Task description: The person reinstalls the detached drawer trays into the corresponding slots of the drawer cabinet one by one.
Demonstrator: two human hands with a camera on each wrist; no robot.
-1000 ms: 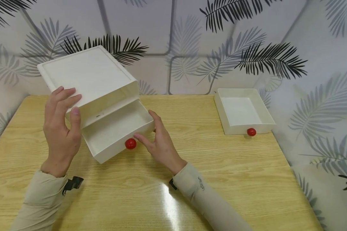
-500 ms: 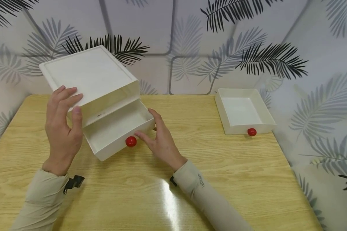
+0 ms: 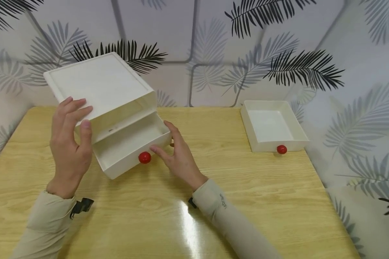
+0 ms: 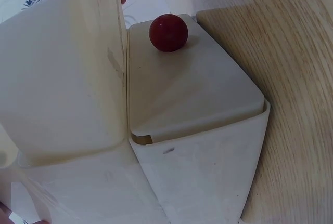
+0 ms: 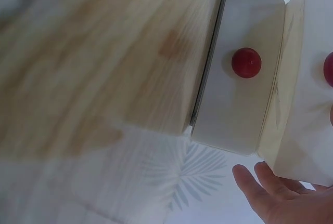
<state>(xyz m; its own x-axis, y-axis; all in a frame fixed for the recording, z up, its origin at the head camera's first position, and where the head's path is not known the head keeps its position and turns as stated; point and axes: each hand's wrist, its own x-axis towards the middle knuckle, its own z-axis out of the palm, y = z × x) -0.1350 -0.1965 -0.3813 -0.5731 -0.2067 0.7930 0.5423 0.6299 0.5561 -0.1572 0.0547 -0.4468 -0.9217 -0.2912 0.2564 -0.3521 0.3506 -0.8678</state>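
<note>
A white drawer cabinet (image 3: pixel 103 82) stands turned at the back left, with a slot gaping at its top front. Below that slot, a white drawer (image 3: pixel 123 165) with a round red knob (image 3: pixel 144 157) sticks partly out. My left hand (image 3: pixel 69 147) holds the cabinet's left front corner, fingertips bent over the top and thumb at the front edge. At the drawer's right front corner, my right hand (image 3: pixel 183 162) grips it, thumb on the front beside the knob and fingers round the side. Another drawer front (image 4: pixel 192 89) with a red knob sits pushed in, seen in both wrist views.
A second white drawer (image 3: pixel 269 124), loose and with its own red knob (image 3: pixel 281 149), lies on the wooden table (image 3: pixel 233 180) near the right edge. Behind the table rises a wall (image 3: pixel 214 39) with leaf patterns.
The gripped drawer has slid slightly farther into the cabinet, and my right hand has moved with it. The cabinet and my left hand have shifted very slightly right. The loose drawer stays put.
</note>
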